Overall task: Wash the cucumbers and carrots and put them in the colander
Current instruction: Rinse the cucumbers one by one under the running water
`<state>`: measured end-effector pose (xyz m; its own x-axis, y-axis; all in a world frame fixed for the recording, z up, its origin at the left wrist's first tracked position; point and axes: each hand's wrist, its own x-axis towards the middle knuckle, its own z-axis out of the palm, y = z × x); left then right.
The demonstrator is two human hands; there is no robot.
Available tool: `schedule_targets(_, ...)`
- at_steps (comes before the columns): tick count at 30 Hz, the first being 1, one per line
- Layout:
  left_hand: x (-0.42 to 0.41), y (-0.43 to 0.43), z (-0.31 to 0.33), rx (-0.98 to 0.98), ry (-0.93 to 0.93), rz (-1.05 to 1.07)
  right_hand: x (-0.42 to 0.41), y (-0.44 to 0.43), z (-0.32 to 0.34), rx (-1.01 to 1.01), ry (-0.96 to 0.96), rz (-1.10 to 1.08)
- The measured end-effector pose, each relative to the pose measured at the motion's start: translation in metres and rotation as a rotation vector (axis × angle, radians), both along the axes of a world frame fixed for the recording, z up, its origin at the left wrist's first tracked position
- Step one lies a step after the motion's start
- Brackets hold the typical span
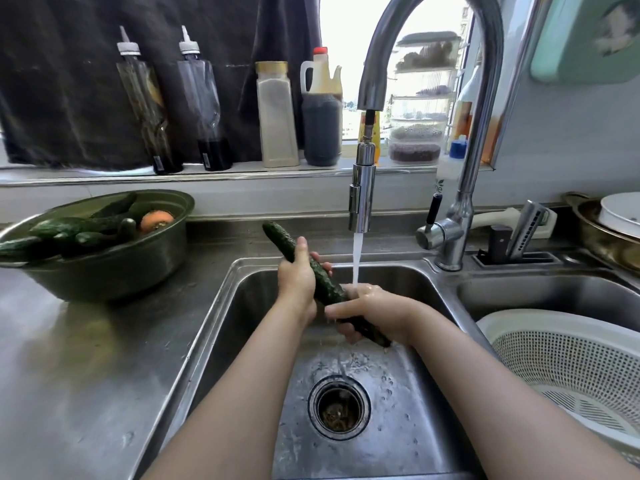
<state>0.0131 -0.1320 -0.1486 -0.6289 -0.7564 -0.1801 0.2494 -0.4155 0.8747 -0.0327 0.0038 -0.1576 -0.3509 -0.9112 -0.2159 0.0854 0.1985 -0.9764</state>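
A long dark green cucumber [327, 287] slants over the steel sink [221, 306], under the water running from the faucet [362, 195]. My left hand [298, 278] grips its upper half, thumb up along it. My right hand [375, 311] is wrapped round its lower half, wet, right where the stream lands. A green basin [114, 268] on the left counter holds several more cucumbers [65, 230] and a carrot [156, 220]. The white colander [568, 358] sits in the right sink bowl with nothing visible inside.
Sauce and oil bottles [277, 116] line the windowsill behind the sink. A knife block [519, 244] and a pan with a white bowl [620, 216] stand at the right. The drain strainer [339, 407] lies below my arms. Steel counter [69, 375] spreads at the left.
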Motion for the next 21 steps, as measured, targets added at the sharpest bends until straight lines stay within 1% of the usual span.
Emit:
schedule_targets(1, 0.0, -0.002, 0.0, -0.007, 0.01, -0.005, -0.002, 0.001, 0.0, 0.029, 0.061, -0.006)
schedule_targets(4, 0.004, -0.005, -0.004, -0.02, 0.04, -0.151, 0.0, 0.0, 0.004, 0.146, 0.371, -0.176)
schedule_targets(5, 0.006, -0.003, -0.005, -0.014, 0.053, -0.211, 0.001, 0.0, 0.006, 0.156, 0.404, -0.221)
schedule_targets(6, 0.007, -0.001, -0.005, 0.004, 0.065, -0.262, 0.001, 0.001, 0.007, 0.151, 0.38, -0.246)
schedule_targets(8, 0.008, 0.006, -0.004, 0.046, 0.072, -0.314, 0.002, 0.005, 0.01, 0.125, 0.215, -0.228)
schedule_targets(10, 0.006, 0.016, 0.001, 0.065, 0.059, -0.288, 0.004, 0.01, 0.011, 0.094, 0.042, -0.149)
schedule_targets(11, 0.005, 0.021, 0.003, 0.051, 0.046, -0.236, 0.004, 0.011, 0.009, 0.091, 0.016, -0.125)
schedule_targets(12, 0.003, 0.025, 0.003, 0.025, 0.028, -0.18, 0.003, 0.01, 0.008, 0.101, 0.039, -0.137)
schedule_targets(14, 0.0, 0.03, 0.001, -0.026, -0.006, -0.098, 0.003, 0.006, 0.005, 0.129, 0.166, -0.264)
schedule_targets(17, -0.003, 0.037, -0.004, -0.138, -0.062, -0.127, 0.001, 0.0, -0.004, 0.114, 0.246, -0.479)
schedule_targets(19, -0.003, 0.044, -0.008, -0.251, -0.102, -0.216, 0.001, 0.001, -0.007, 0.12, 0.243, -0.545)
schedule_targets(21, -0.003, 0.051, -0.009, -0.294, -0.097, -0.262, 0.001, 0.008, -0.005, 0.138, 0.132, -0.523)
